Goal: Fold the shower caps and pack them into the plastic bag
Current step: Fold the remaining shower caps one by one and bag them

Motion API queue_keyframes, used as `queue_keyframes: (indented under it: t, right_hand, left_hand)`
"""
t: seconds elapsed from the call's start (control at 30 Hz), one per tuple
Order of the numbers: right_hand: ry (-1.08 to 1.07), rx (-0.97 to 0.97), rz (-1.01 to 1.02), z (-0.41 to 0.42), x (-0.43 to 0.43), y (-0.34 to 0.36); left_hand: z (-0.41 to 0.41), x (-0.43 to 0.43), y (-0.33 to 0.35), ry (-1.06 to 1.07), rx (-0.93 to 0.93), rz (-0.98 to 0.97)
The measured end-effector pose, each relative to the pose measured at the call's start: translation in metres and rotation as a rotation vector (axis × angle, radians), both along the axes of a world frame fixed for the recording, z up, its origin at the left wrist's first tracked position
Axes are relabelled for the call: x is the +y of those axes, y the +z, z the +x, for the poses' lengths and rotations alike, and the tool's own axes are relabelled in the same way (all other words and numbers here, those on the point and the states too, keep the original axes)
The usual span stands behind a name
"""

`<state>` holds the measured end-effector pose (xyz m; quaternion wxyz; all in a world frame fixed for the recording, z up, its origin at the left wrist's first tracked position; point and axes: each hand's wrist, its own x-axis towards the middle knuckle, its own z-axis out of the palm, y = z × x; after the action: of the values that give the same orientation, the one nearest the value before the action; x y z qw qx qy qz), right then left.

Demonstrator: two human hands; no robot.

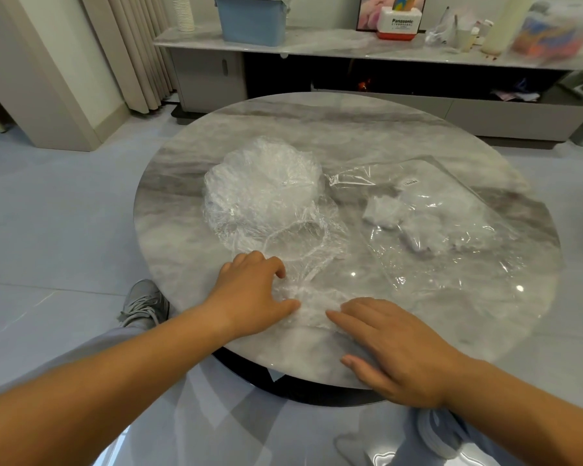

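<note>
Left hand [249,294] low at the near rim of the round marble table [350,129], fingers curled, thumb and forefinger pinching the bunched film of a shower cap [312,309]. Just beyond, heap of unfolded caps [263,190]. Right hand [398,351] flat on the cap's other end, fingers straight and pressed together. Best play from here: anchor with the pinch, sweep the flat palm across, squeeze the air out, crease hard. Slippery film, likely to spring back. Far right, plastic bag [451,237] lying flat, folded caps already inside.
</note>
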<state>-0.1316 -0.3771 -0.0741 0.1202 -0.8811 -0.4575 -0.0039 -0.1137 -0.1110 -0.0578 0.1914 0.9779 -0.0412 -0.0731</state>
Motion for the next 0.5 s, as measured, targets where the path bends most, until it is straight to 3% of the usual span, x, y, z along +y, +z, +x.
queue_keyframes:
  t: [0.37,0.5]
  right_hand:
    - [-0.089,0.063,0.047,-0.003,-0.003,-0.005]
    - [-0.105,-0.005,0.096,-0.001,0.003,0.004]
  left_hand:
    - [0.004,0.0,0.001,0.052,0.026,-0.047]
    - [0.002,-0.002,0.004,0.048,0.06,-0.056]
